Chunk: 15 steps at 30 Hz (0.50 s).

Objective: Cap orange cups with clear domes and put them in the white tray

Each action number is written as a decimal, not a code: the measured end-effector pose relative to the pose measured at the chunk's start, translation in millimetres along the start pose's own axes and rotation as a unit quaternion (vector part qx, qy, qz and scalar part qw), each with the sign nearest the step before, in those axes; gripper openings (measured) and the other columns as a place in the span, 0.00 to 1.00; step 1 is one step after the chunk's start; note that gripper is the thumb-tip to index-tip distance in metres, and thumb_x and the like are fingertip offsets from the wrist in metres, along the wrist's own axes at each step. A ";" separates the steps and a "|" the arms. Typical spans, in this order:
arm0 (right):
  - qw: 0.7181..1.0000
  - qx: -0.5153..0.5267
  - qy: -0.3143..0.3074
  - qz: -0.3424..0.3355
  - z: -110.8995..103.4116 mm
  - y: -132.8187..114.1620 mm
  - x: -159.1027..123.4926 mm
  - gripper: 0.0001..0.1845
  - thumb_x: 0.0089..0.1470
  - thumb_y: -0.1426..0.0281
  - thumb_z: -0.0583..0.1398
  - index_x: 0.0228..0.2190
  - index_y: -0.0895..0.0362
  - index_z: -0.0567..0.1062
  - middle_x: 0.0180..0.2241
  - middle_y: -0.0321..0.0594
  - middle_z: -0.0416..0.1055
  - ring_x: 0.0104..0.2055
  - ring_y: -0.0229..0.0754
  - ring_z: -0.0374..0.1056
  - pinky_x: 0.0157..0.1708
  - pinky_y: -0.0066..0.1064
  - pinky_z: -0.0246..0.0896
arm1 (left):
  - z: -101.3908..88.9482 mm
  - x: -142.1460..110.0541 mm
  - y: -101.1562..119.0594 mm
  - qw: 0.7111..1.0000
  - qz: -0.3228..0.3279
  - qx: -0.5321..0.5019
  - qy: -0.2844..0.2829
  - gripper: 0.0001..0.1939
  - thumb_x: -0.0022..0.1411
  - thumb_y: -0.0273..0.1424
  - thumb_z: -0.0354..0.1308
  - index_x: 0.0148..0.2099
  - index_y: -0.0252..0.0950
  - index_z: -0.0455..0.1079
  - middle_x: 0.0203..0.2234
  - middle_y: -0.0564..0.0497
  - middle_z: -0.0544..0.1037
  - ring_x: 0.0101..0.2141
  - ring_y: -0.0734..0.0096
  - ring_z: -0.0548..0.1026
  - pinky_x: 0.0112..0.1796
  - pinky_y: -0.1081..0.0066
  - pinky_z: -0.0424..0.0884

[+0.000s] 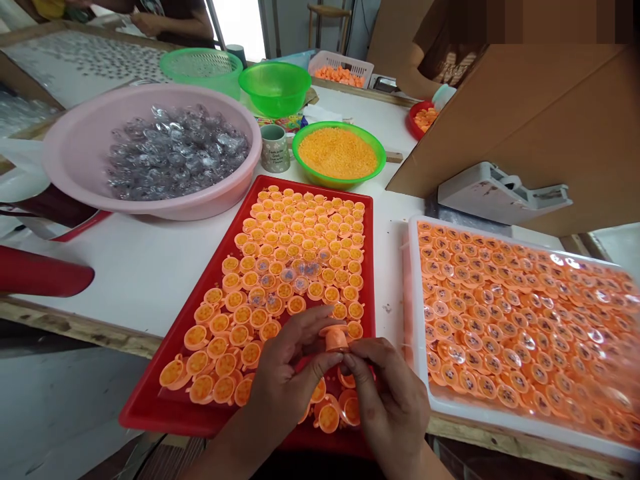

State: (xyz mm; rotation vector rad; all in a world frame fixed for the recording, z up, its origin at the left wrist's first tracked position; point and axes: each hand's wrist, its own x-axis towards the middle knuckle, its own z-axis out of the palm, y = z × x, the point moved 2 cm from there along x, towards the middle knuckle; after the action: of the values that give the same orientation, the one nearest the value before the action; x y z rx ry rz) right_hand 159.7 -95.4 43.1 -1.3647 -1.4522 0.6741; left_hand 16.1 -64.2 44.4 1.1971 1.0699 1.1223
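Over the near end of a red tray (150, 393), my left hand (287, 373) and my right hand (390, 387) grip a small orange toy cup (335, 339) between them. Its wide saucer-like disc is uppermost, so the cup looks turned over. Thumbs and fingers of both hands are closed at its lower edge, which they partly hide. Rows of similar toy cups (243, 315) fill much of the tray, with yellow-orange bits inside them. A few clear, dark-printed discs (289, 275) lie on the cups mid-tray.
A pink basin (65, 157) of clear plastic pieces stands left, beside a mug (275, 150). Behind the tray is a green bowl (383, 160) of yellow granules. A white-rimmed tray (417, 320) of lidded orange cups sits right, before a cardboard panel (560, 127). Other people work behind.
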 end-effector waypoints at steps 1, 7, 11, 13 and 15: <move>1.000 -0.011 0.002 -0.009 -0.6 -1.2 1.5 0.10 0.57 0.79 0.58 0.36 0.53 0.73 0.28 0.34 0.72 0.27 0.36 0.70 0.27 0.26 0.67 | -0.9 0.4 1.1 1.000 -0.002 0.008 -0.002 0.20 0.59 0.22 0.62 0.51 0.48 0.73 0.41 0.56 0.82 0.39 0.71 0.81 0.39 0.78 0.79; 1.000 -0.020 -0.006 0.009 -0.5 -0.5 3.7 0.15 0.58 0.78 0.57 0.45 0.53 0.71 0.34 0.37 0.71 0.34 0.39 0.70 0.33 0.29 0.69 | -1.9 -0.4 3.6 0.997 0.024 0.069 -0.020 0.16 0.61 0.22 0.59 0.48 0.45 0.75 0.40 0.56 0.82 0.38 0.71 0.80 0.40 0.77 0.77; 1.000 -0.019 -0.010 -0.011 -0.7 -2.6 0.4 0.15 0.58 0.79 0.56 0.45 0.53 0.71 0.34 0.37 0.69 0.36 0.39 0.68 0.35 0.30 0.67 | 2.4 -4.8 0.9 0.995 0.039 0.092 -0.006 0.16 0.61 0.21 0.57 0.47 0.44 0.75 0.37 0.55 0.82 0.36 0.70 0.80 0.37 0.77 0.77; 1.000 -0.010 -0.007 -0.006 0.6 -1.0 -1.9 0.15 0.58 0.79 0.56 0.44 0.53 0.70 0.33 0.37 0.68 0.35 0.39 0.67 0.34 0.30 0.66 | 4.4 -5.8 -0.7 0.995 0.039 0.095 -0.002 0.16 0.60 0.21 0.56 0.46 0.43 0.75 0.36 0.55 0.82 0.35 0.71 0.80 0.35 0.78 0.77; 1.000 -0.006 -0.006 0.009 4.0 3.1 -3.8 0.13 0.58 0.79 0.55 0.43 0.53 0.70 0.33 0.37 0.68 0.35 0.39 0.67 0.34 0.30 0.65 | 5.1 -5.3 -3.3 0.996 0.023 0.089 0.003 0.14 0.59 0.21 0.56 0.45 0.43 0.75 0.34 0.56 0.82 0.34 0.72 0.80 0.34 0.78 0.77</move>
State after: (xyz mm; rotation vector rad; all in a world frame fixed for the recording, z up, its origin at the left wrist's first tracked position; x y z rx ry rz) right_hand 156.9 -97.5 37.9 -1.3860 -1.4569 0.6876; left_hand 20.7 -70.2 41.6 1.3639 1.1721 1.0833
